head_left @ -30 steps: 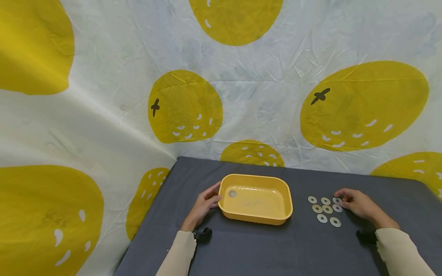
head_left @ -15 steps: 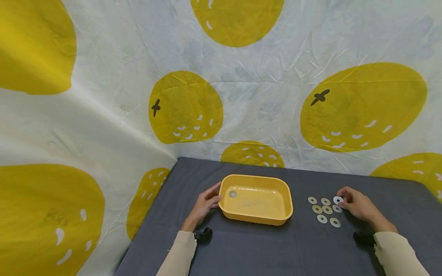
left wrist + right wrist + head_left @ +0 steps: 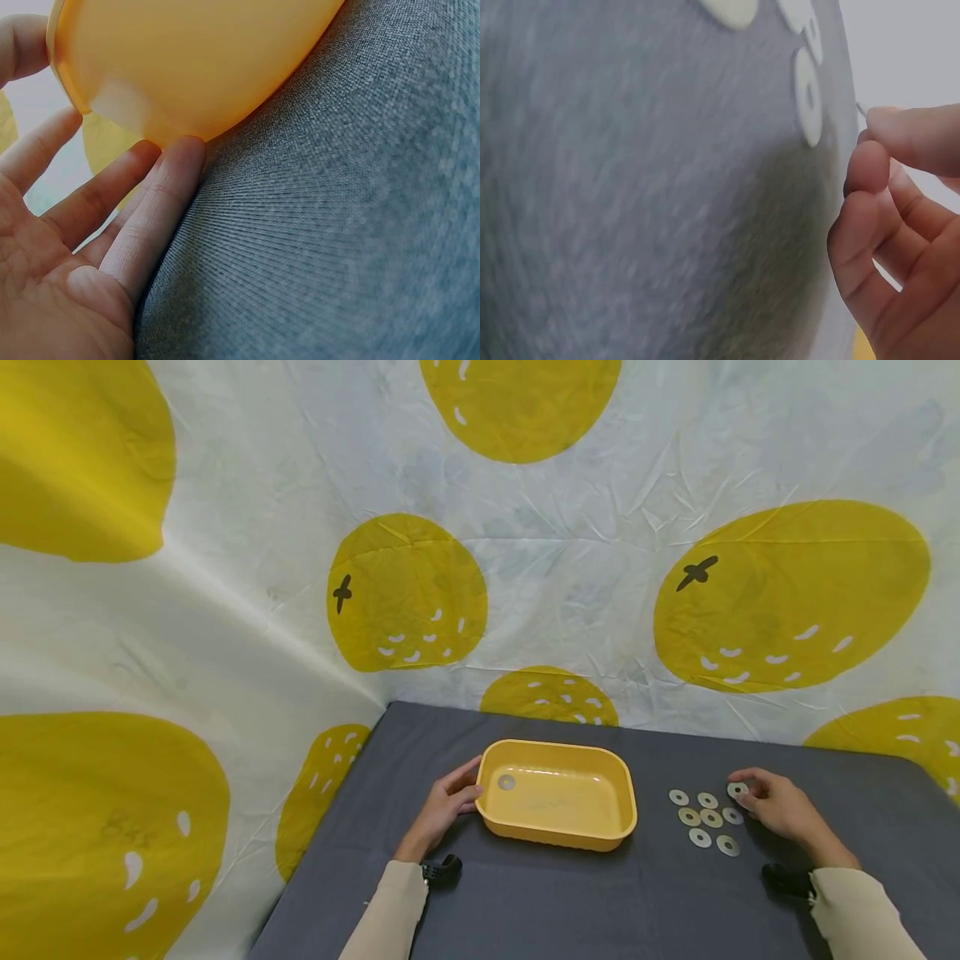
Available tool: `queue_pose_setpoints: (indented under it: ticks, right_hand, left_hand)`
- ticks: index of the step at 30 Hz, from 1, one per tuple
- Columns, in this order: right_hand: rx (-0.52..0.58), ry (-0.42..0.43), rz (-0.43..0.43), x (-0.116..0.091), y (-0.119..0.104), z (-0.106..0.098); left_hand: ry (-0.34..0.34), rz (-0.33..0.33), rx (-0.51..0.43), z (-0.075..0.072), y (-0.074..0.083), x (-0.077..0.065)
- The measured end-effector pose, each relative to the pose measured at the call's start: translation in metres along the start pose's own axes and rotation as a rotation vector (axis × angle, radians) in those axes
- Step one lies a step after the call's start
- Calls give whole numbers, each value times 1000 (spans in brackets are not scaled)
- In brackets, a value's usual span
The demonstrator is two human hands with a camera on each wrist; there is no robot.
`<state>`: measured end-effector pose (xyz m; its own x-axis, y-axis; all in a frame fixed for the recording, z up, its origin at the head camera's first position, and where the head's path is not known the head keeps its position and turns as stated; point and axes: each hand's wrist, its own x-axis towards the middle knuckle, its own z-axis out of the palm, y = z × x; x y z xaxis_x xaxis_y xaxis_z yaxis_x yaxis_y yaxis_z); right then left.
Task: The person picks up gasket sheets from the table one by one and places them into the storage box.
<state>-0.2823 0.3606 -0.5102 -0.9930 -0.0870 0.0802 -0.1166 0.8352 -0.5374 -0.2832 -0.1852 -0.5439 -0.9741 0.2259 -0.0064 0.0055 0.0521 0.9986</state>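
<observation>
At the left end of a yellow plastic tray [image 3: 555, 843], my left hand [image 3: 442, 810] holds on, its thumb at the rim. The left wrist view has its fingertips [image 3: 184, 154] against the tray's outer wall. One flat metal washer [image 3: 507, 782] lies inside the tray near that end. My right hand [image 3: 783, 806] pinches another washer [image 3: 737, 790] between thumb and forefinger, just above the cloth. Only a thin edge of this held washer [image 3: 862, 109] shows in the right wrist view. Several loose washers [image 3: 711, 818], silvery and brassy, lie flat just left of the right hand.
Dark grey cloth [image 3: 570, 902] covers the table. Behind it and on the left hangs a white curtain [image 3: 562, 602] printed with big yellow fruits. A dark band with a black device [image 3: 442, 871] sits on the left wrist, and another black device [image 3: 787, 881] on the right.
My right hand has picked a washer off the cloth at the group's far right corner and raised it slightly. The left hand and the tray have stayed put.
</observation>
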Motion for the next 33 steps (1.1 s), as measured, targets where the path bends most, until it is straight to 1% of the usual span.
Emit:
queue_pose_setpoints:
  ticks: [3,9,14,21,29,33]
  right_hand:
    - [23,4,13,1,-6,1]
    - [115,-32,23,4,-26,-2]
    - [189,-57,12,6,-44,-1]
    - [278,-50,-25,10,-62,6]
    - [306,-42,-8,13,-84,10]
    - [329,-31,-18,15,-94,13]
  left_hand:
    - [-3,4,1,0,0,0]
    - [-21,24,-10,-1,-1,-1]
    - [-25,35,-17,-1,-3,0]
    - [-26,27,-29,-1,-2,0]
    - [-24,20,-25,0,0,0]
    - [-15,13,-21,0,0,0]
